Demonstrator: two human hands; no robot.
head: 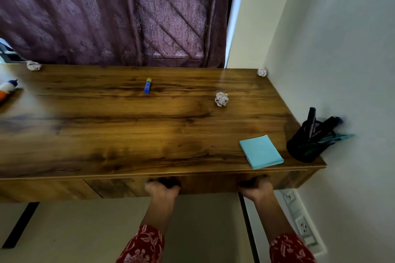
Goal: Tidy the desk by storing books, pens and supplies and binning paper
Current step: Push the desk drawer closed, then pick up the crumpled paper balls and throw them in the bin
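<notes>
Both hands reach the drawer front (205, 184) under the wooden desk (128, 134). My left hand (162, 190) and my right hand (257, 188) have their fingers curled into the dark gap at the drawer's top edge; the fingertips are hidden. On the desk lie three crumpled paper balls: far left (33, 65), far right corner (261, 72) and middle right (221, 99). A blue glue stick (147, 85) lies near the back centre. A white and orange glue bottle (7, 89) lies at the left edge. A light-blue note pad (261, 151) sits beside a black mesh pen holder (307, 145) with pens.
A purple curtain (111, 15) hangs behind the desk. A white wall (342, 70) borders the desk's right end, with a socket strip (303, 226) low on it. Pale floor shows below the drawer.
</notes>
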